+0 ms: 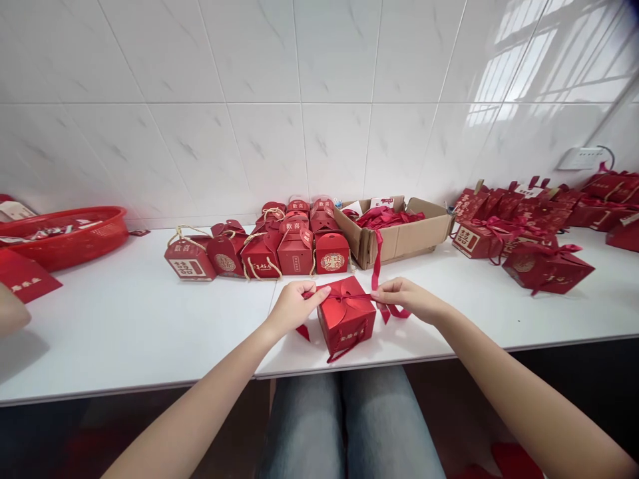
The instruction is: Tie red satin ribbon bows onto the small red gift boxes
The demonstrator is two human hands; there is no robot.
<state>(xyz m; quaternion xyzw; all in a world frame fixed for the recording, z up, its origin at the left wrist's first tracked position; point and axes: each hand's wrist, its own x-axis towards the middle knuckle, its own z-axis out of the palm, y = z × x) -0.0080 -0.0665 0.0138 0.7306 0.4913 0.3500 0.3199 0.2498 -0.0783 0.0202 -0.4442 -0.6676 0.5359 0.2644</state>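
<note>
A red gift box (347, 326) with folded petal flaps and a rope handle stands near the table's front edge. Dark red ribbon (344, 299) crosses its top, pulled out to both sides. My left hand (295, 305) pinches the ribbon at the box's left, thumb on the top edge; a loose ribbon end hangs below it. On the right, my right hand (405, 297) pinches the ribbon beside the box, with loops and a tail dangling beneath its fingers. Another strip of ribbon (378, 256) runs down from the cardboard box to about my right fingertips.
Behind stand several red gift boxes (295, 256) in rows and an open cardboard box (399, 249) of ribbon. Ribbon-tied boxes (548, 269) fill the right. At left are a red basin (107, 245), a red packet (30, 274) and another person's arm (10, 313).
</note>
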